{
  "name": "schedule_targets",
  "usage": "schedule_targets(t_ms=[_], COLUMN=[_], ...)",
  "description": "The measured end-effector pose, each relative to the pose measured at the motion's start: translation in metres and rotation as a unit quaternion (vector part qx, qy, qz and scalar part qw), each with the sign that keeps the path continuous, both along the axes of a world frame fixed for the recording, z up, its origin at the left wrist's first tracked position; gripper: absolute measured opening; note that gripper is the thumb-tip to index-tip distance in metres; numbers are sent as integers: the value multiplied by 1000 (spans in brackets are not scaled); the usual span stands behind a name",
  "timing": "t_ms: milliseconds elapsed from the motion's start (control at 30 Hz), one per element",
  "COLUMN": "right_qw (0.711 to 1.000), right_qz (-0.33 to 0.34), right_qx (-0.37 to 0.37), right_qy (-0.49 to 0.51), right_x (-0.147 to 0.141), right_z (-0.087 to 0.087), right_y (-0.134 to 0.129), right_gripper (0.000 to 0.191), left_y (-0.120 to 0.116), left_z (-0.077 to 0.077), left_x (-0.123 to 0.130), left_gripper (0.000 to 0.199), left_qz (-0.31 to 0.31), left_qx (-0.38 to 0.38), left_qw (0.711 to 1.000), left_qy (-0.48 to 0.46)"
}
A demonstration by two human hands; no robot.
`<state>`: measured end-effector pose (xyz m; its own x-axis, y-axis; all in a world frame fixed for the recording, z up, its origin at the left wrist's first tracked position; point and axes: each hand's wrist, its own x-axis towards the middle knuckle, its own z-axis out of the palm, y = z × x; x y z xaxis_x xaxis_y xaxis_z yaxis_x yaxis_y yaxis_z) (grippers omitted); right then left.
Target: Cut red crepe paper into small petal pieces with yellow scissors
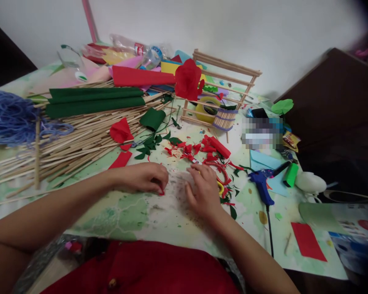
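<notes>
The left hand (149, 177), back upward, has its thumb and fingertips together, pinching a small bright-red scrap of thin material (161, 192) just above the green-and-white patterned tablecloth (122, 218), near the front edge of the table. The right hand (204, 190) is near it, its fingers slightly bent and spread, with nothing visible between them; whether its fingertips touch the red-and-yellow-handled scissors (221, 188) beside them cannot be told. Beyond both hands lies a loose heap of cut red scraps (187, 150), with a rolled red strip (221, 148) at its far right side. Dark-green leaf-shaped cutouts (147, 148) lie beyond the left hand, near a crumpled red petal-like piece (121, 130). Farther left, many thin pale wooden sticks (76, 141) are spread under two long folded dark-green sheets (95, 102), next to a tangled bundle of blue-violet string (9, 118). At the back, a large red flower (188, 79) shows in front of a rack-like frame of wooden sticks (248, 87), close to a roll of yellow tape (202, 110). To the right of the right hand, a blue glue gun (262, 183) with a black cord lies partly on a light-blue paper envelope (260, 159).
</notes>
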<state>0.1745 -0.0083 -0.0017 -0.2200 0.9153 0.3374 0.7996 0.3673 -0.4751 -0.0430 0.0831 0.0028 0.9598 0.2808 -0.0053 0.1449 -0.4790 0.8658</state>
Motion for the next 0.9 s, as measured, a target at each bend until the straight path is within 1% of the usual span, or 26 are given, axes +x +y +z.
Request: schedule_targets(t_ms=[33,67,100,133,167,200,233,267,333,400,500,667,800,900], right_qw=[998,990,976,959,939,921,906,894,881,879,880,882,869,858], right_qz=[19,30,36,37,34,30,25,20,10,1,-1,-11,-22,-24], right_qx=[-24,-58,-98,-141,-178,-204,-221,-227,-225,-220,-213,-206,-207,-211], right_qy=[60,125,189,244,291,330,360,385,415,424,425,423,450,467], right_x=[-5,-10,-15,-19,-23,-25,-27,-28,-28,-27,-26,-27,-26,-26], right_z=[0,-2,-4,-7,-10,-13,-16,-18,-22,-23,-23,-26,-26,-27], right_y=[-3,-5,-7,-8,-9,-9,-8,-7,-5,-4,-5,-6,-6,-7], right_gripper=[28,24,22,22,23,23,23,23,21,20,18,16,16,15], left_y=[-4,-8,-14,-19,-24,-28,-32,-35,-38,-38,-38,-38,-37,-37], left_z=[-2,-5,-8,-10,-13,-14,-16,-17,-18,-18,-17,-16,-15,-15], left_x=[3,7,10,14,17,20,22,23,24,24,24,25,24,23], left_gripper=[5,6,9,12,14,17,18,19,19,19,20,21,21,20], left_qz=[59,132,210,278,323,344,354,355,353,353,351,342,337,320], left_qx=[-45,-98,-159,-223,-282,-331,-367,-393,-417,-425,-423,-411,-405,-405], left_qw=[997,986,964,933,902,877,858,846,835,831,833,844,849,855], left_qy=[-17,-34,-47,-50,-52,-53,-53,-55,-59,-63,-62,-48,-47,-48])
